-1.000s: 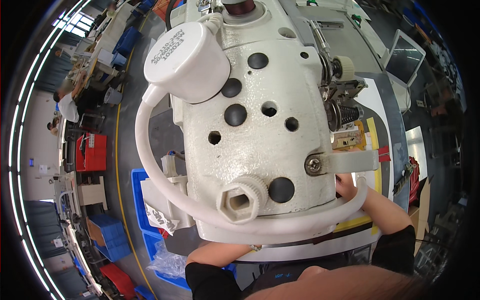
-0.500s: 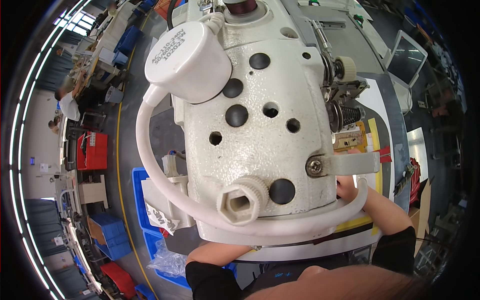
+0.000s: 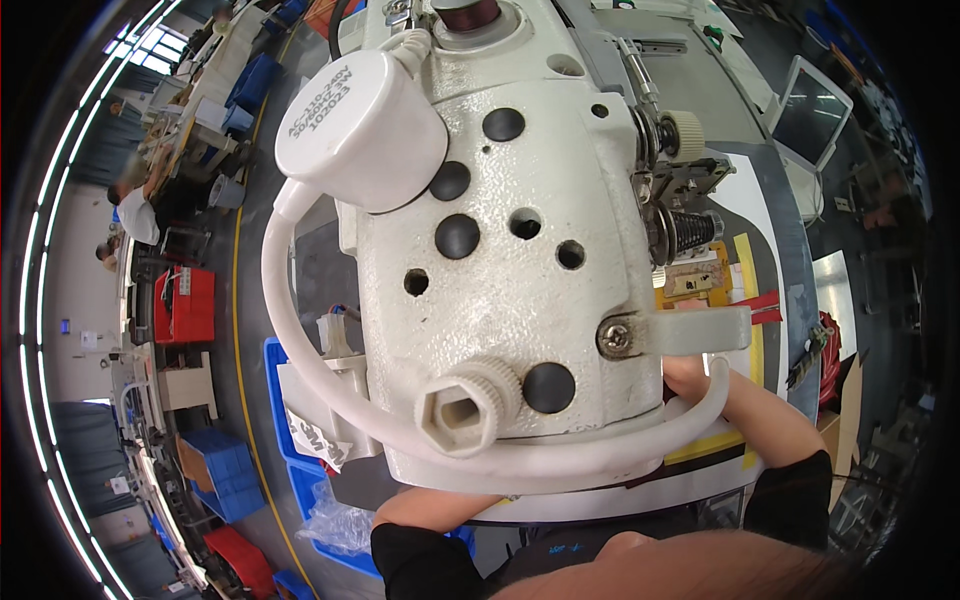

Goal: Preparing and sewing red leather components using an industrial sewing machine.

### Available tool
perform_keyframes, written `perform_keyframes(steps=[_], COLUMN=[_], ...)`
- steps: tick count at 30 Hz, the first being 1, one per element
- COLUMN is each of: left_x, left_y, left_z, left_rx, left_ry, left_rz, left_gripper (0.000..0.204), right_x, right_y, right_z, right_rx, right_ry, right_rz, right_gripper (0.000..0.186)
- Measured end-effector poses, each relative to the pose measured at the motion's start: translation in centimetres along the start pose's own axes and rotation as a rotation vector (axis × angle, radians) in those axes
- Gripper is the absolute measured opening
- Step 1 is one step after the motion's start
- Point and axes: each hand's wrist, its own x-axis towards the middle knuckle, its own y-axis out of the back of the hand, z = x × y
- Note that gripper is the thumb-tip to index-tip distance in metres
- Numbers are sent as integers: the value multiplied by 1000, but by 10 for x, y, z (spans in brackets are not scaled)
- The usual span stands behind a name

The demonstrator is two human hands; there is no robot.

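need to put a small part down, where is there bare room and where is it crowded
Bare: grey table strip between white sheet and monitor; floor between yellow line and blue tray. Crowded: around the right hand, hemmed in by machine head, metal bracket and white tube.

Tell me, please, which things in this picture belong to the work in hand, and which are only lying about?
Belonging to the work, I judge:
white sewing machine
dark reddish thread on its top
right hand, partly hidden behind the machine; left hand not visible

Lying about, apparently:
clear plastic bag, lower left
red crate, farther left
blue crate, below it in the picture
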Motion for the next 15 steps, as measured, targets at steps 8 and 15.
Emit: perform_keyframes(steps=[8, 15], left_x=[7, 13], left_y=[15, 20], left_z=[0, 0], left_rx=[204, 384], left_ry=[-77, -190], left_rz=[-83, -53], left_gripper=[43, 37], right_x=[4, 7], right_y=[16, 22], right_z=[-15, -18], right_rx=[-109, -172], right_ry=[80, 77], right_rz=[80, 57], right_gripper=[30, 31])
